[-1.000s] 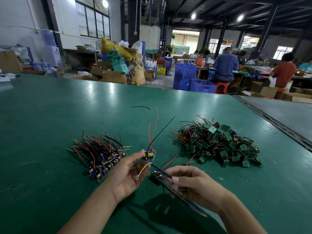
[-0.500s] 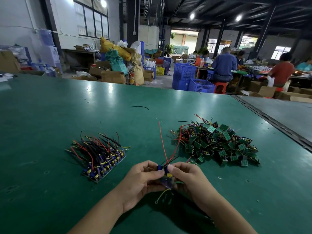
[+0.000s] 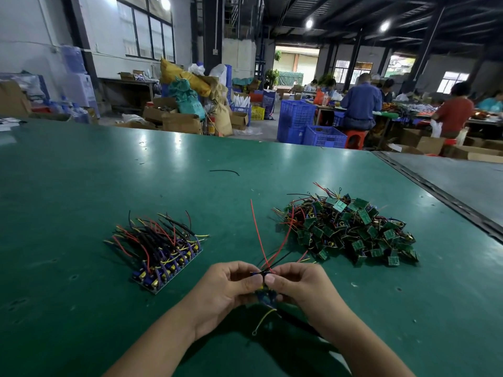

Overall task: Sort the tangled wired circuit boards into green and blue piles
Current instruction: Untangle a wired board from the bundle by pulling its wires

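Head view: we see both hands low centre, over the green matte desk (image 3: pixel 81 186). Our left hand (image 3: pixel 228 289) and right hand (image 3: pixel 296 287) both pinch one small blue wired circuit board (image 3: pixel 265 295) between thumbs and fingertips, with the thumbs nearly touching. The board is held just above the desk, mostly hidden by the fingers, with its shadow underneath.

Thin red wires (image 3: pixel 258 235) fan up and away from the pinch point. A yellow wire with a ring terminal (image 3: pixel 262 321) hangs below the board, toward us.

Left of the hands is the pile of blue circuit boards (image 3: pixel 163 257), lined up in a neat row with black, red and yellow leads pointing away from us. Right of the hands is the loose heap of green circuit boards (image 3: pixel 351 229) with tangled leads, larger than the blue pile. The two piles sit well apart; the held board is between them and nearer us.

One short black wire (image 3: pixel 224 171) lies alone further out on the desk. Past the far edge are blue plastic crates (image 3: pixel 313 126), cardboard boxes (image 3: pixel 179 122) and seated people (image 3: pixel 360 104) working further back.
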A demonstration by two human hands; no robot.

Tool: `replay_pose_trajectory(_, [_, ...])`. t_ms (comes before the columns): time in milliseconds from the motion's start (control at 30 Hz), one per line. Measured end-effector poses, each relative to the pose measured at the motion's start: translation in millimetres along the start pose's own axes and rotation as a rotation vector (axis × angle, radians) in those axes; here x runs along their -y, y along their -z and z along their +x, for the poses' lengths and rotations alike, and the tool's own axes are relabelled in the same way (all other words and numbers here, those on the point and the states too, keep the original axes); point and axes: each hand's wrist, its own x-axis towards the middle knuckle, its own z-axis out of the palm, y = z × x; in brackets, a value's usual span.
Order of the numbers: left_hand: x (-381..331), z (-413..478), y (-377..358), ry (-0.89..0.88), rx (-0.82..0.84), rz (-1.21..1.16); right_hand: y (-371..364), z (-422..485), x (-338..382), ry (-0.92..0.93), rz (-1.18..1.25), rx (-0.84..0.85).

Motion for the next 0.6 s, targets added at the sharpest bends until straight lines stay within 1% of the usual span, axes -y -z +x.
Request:
replay_pose_trajectory(200, [0.8,-0.8,-2.5,-0.001,0.007,0.007,1.4,-2.6,-0.8,0.036,-0.033,0.057])
replay_pose_trajectory(300, [0.1,-0.2,-1.3,0.015,0.033,-0.027,1.5,-2.2,-1.1,0.023,0.039,0.112])
replay_pose_trajectory(367, [-0.7,-0.4,-0.1,0.021,0.056,-0.054,0.7,-1.5,-0.7,0.006,0.145,0.143])
replay_pose_trajectory(467, [-3.6,-1.6,1.2,0.001,0.030,-0.085,2.0,1.4,1.3,-0.003,0.229,0.102])
replay_pose_trajectory(600, [-8.1,-2.3,1.8,-0.025,-0.015,-0.034,5.4,2.1,1.9,-0.065,0.259,0.035])
